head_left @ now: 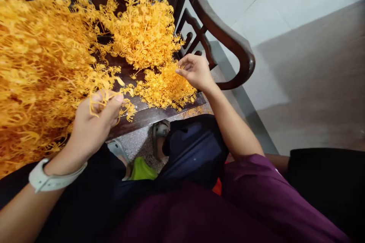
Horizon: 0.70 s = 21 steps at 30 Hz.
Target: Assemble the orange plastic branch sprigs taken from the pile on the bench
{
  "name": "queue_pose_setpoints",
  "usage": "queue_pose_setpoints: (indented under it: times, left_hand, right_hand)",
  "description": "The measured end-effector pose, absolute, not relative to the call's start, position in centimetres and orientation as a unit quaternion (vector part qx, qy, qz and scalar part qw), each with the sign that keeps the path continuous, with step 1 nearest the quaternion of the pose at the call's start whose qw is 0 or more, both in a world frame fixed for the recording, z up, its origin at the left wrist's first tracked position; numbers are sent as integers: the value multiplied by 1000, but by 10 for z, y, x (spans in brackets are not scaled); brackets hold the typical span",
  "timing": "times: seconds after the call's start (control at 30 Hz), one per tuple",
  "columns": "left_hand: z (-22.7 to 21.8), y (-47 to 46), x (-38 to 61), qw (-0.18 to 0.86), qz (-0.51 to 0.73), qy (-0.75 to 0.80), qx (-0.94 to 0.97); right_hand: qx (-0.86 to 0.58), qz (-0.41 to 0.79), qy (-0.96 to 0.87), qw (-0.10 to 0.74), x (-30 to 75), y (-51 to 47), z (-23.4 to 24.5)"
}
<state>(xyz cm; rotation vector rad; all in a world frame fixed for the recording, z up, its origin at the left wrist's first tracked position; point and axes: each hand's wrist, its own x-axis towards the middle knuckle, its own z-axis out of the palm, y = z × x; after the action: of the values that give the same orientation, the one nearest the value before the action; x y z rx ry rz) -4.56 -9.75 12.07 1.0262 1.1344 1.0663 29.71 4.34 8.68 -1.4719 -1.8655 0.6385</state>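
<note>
My left hand (98, 115), with a pale watch band (57, 178) on its wrist, is closed around a yellow plastic flower sprig (93, 102). Thin curved strands of it stick out past the thumb and fingers. To its left spreads a large heap of yellow plastic flower sprigs (42, 60). My right hand (195, 70) is at the right edge of a low pile of small yellow flower pieces (165, 87). Its thumb and fingers are pinched together; whatever they hold is too small to make out. Behind that pile rises a taller mound of yellow sprigs (145, 30).
The heaps lie on a dark wooden bench seat (142, 115) with a curved armrest (228, 41) at the right. Yellow bits (194, 112) lie on the speckled floor below. Between my legs is a bright green object (142, 169), near sandalled feet.
</note>
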Motion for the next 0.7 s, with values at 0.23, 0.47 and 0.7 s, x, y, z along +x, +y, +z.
queue_pose_setpoints:
  times: [0.23, 0.47, 0.7]
  left_hand:
    - [128, -79, -39, 716, 438, 466, 280]
    - [131, -77, -37, 781, 426, 407, 208]
    - [138, -74, -44, 758, 466, 399, 223]
  right_hand:
    - [-529, 214, -765, 299, 295, 30, 93]
    - [-358, 357, -798, 329, 236, -7, 100]
    - [-242, 318, -892, 212, 194, -38, 87]
